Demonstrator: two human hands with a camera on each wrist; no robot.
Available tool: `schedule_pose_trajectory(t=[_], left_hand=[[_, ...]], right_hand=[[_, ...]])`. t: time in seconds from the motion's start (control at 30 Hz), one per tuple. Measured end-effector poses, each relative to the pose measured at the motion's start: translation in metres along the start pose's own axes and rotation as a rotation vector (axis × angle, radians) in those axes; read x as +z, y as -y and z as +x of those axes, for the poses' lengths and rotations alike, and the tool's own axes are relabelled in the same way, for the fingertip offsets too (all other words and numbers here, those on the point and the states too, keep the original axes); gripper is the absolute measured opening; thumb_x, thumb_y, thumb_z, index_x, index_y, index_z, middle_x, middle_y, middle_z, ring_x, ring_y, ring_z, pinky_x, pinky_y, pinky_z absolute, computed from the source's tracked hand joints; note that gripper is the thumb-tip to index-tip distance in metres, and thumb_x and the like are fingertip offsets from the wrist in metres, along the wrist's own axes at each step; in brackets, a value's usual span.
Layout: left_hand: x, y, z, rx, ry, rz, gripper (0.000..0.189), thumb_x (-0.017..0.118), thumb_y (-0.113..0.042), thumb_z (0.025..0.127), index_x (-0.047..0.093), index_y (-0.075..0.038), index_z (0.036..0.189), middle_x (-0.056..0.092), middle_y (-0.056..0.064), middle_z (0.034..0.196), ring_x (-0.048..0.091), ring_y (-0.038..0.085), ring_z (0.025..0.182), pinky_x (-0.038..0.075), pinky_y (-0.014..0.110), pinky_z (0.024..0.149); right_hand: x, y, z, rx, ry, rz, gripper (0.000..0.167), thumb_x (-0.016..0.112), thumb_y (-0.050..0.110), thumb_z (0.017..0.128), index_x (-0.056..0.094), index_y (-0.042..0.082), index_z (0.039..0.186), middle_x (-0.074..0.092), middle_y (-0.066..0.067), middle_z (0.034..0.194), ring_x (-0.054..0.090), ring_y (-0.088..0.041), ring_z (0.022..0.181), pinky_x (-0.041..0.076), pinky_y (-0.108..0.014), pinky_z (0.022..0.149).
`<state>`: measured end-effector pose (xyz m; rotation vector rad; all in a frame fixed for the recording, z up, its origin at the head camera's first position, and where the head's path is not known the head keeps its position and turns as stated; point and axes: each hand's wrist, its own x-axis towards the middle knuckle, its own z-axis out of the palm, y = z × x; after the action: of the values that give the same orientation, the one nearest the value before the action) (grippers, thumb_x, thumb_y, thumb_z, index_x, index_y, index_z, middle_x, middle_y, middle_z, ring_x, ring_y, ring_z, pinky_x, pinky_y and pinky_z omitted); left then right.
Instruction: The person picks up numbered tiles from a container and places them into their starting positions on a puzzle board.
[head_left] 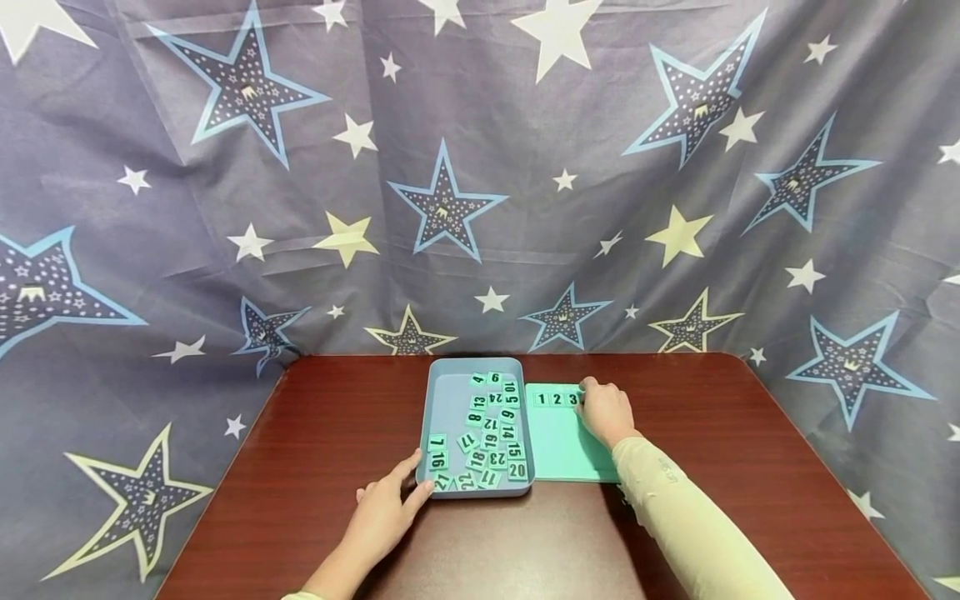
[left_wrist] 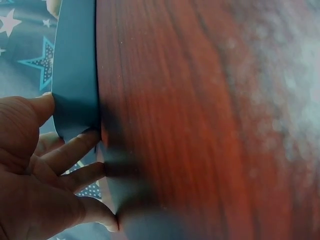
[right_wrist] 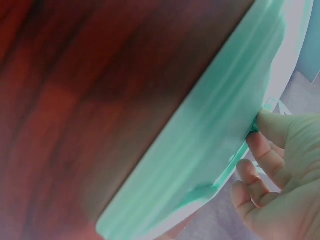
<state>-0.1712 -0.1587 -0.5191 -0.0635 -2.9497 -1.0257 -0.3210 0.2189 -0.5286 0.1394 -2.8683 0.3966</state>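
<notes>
A blue-grey tray (head_left: 448, 400) holds many loose green number tiles. My left hand (head_left: 381, 512) grips the tray's near-left corner, with the thumb (left_wrist: 44, 106) at its rim and the fingers around its side. To the right of the tray lies a green board (head_left: 562, 446), with tiles 1, 2 and 3 (head_left: 557, 400) in a row at its top left. My right hand (head_left: 607, 411) is over the board's top edge, just right of the 3. In the right wrist view its thumb and index finger pinch a small green number tile (right_wrist: 254, 128), its number hidden.
Both tray and board rest on a dark red wooden table (head_left: 322, 442), side by side and nearly touching. Most loose tiles lie in the tray's right half, some at its near left. A grey curtain (head_left: 480, 275) with stars hangs behind the table's far edge.
</notes>
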Motion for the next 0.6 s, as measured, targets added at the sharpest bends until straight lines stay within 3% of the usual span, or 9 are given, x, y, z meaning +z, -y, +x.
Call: schedule_pose_trajectory(t=[0.4,0.6], left_hand=[[0.0004,0.0011,0.0003,0.008,-0.010,0.001,0.057,0.070,-0.040,0.104,0.058,-0.018,0.155,0.069,0.017,0.145,0.063,0.058,0.126,0.028,0.089,0.108],[0.0010,0.0004,-0.0009,0.005,-0.007,-0.005,0.056,0.070,-0.038,0.104,0.058,-0.018,0.155,0.069,0.018,0.144,0.062,0.058,0.127,0.028,0.089,0.108]], right_hand=[[-0.0016,0.0040,-0.0033,0.030,-0.027,0.027,0.031,0.079,0.012,0.095,0.070,-0.001,0.121,0.079,-0.023,0.101,0.073,-0.048,0.092,0.059,-0.059,0.084],[-0.0007,-0.0013,-0.0052,0.038,0.030,0.098,0.039,0.079,0.014,0.096,0.067,-0.002,0.130,0.079,-0.020,0.111,0.073,-0.046,0.099,0.058,-0.059,0.090]])
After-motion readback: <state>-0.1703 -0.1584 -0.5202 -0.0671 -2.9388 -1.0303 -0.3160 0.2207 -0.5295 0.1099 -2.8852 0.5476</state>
